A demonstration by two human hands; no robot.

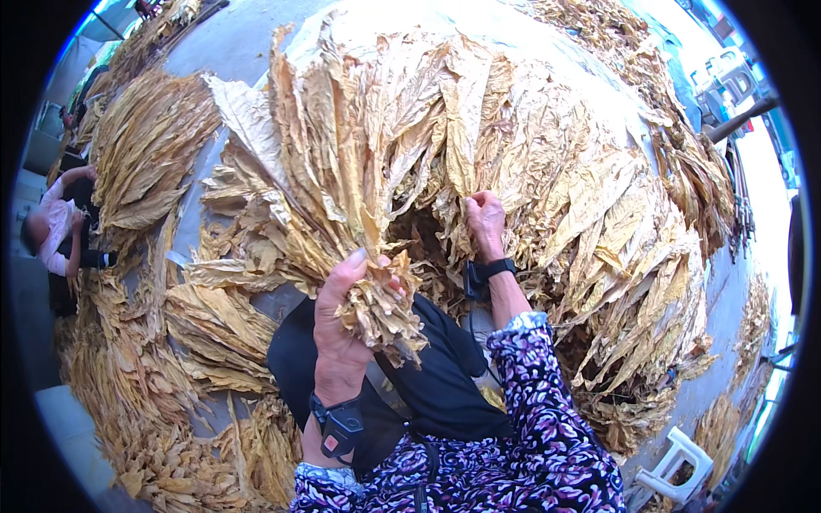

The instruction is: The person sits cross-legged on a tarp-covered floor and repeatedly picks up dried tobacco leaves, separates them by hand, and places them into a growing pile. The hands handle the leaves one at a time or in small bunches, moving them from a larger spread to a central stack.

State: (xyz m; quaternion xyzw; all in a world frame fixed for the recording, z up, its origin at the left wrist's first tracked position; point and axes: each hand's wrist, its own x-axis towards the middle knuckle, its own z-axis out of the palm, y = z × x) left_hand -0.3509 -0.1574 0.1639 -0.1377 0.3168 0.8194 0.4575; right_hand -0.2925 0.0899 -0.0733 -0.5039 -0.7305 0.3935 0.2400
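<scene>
My left hand [343, 304] grips a thick bundle of dried tobacco leaves [333, 173] by the stem ends. The bundle's leaves fan out upward, away from me, and its cut stems [385, 320] stick out over my lap. To the right, my right hand [486, 221] pinches the narrow end of a long yellow-brown leaf [463, 128]. That leaf lies against a broad heap of dried leaves [558, 147] curving around in front of me. Between the hands, a dark hollow [417, 234] opens in the heap. Both wrists carry black strapped devices.
At left, a seated person [58, 224] is beside another leaf pile [151, 147]. Loose leaves [173, 462] spread at lower left. A white plastic stool [680, 465] stands at lower right, and another stool [731, 74] at upper right near a bundle of rods [741, 192].
</scene>
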